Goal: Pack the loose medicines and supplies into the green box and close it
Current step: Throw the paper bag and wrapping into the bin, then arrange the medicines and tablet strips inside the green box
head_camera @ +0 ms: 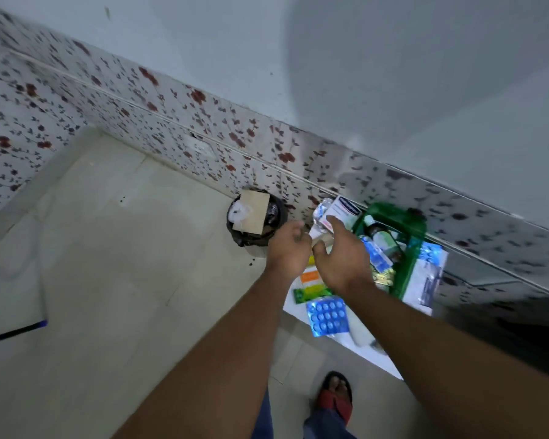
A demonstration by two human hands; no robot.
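Note:
The green box (414, 248) stands open on a small white table (366, 345) by the wall, with two bottles (377, 239) and a gold blister strip (384, 276) inside. My right hand (343, 259) hovers just left of the box, fingers spread, its tips near a white plaster carton (346, 210) and a silver strip (321, 212). My left hand (287, 248) is beside it with loosely curled fingers and nothing visible in it. A blue blister pack (328, 315), a green packet (311, 293) and an orange packet (309, 276) lie loose below my hands. More packets (425, 280) lie right of the box.
A black waste bin (276, 217) with cardboard in it stands on the floor left of the table, against the floral tiled wall (171, 122). My foot in a red sandal (338, 397) is below the table's near edge. A dark stick (13, 331) lies at far left.

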